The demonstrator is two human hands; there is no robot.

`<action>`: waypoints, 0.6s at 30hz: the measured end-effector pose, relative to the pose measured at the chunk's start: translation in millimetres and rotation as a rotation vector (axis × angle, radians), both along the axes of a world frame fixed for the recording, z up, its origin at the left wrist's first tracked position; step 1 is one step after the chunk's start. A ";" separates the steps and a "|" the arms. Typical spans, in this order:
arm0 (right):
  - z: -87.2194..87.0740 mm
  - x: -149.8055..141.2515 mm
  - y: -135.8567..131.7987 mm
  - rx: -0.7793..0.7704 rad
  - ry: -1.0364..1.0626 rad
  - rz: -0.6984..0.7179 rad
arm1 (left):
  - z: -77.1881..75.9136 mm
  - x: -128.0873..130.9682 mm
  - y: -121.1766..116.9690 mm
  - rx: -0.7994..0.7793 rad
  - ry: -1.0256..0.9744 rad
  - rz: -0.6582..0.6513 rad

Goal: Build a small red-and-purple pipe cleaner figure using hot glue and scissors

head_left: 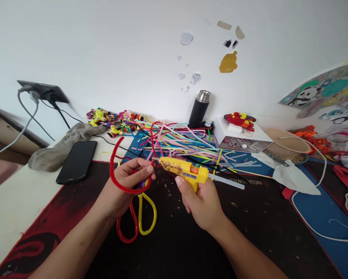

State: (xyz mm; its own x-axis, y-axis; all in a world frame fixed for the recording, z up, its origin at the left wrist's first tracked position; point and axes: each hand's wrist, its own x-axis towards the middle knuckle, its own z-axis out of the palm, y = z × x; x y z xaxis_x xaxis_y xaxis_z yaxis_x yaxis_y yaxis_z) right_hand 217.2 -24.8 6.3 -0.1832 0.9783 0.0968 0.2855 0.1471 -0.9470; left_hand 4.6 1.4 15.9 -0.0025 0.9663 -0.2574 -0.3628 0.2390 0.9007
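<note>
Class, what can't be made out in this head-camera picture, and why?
All in the head view:
Most of the handle of the yellow glue gun: hidden by the right hand.
Print on its label: too small.
Part of the red fuzzy stem: covered by the left hand.
Panda picture: cut off by the right edge.

At my twelve o'clock a flask (199, 110) stood upright near the wall (118, 50), black with a silvery cap. Between twelve and one, above it, I had a yellow sticker (228, 62) on the wall. My white box (245, 137) sat at one o'clock; between one and two came a tan basket (287, 140), with a panda sticker (307, 94) on the wall beyond. Between ten and eleven my phone (76, 162) lay dark-screened beside a grey cloth (60, 149), and farther off plugs (34, 95) filled a wall socket (44, 88).
</note>
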 end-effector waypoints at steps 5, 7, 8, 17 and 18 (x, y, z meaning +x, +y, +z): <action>0.5 -0.3 1.1 0.007 0.011 -0.011 | 0.1 0.1 0.4 0.015 0.007 -0.003; 0.7 -0.3 1.2 0.009 0.017 -0.018 | 0.0 0.2 0.7 0.008 0.003 0.002; 0.8 -0.3 1.3 0.007 0.017 -0.019 | -0.2 0.0 0.7 0.005 0.000 0.002; 4.3 0.3 1.6 0.006 0.006 -0.029 | -0.4 -0.4 1.0 0.005 -0.029 -0.008; 4.1 0.3 1.5 0.007 0.006 -0.028 | 0.0 -0.1 1.2 0.003 -0.031 -0.002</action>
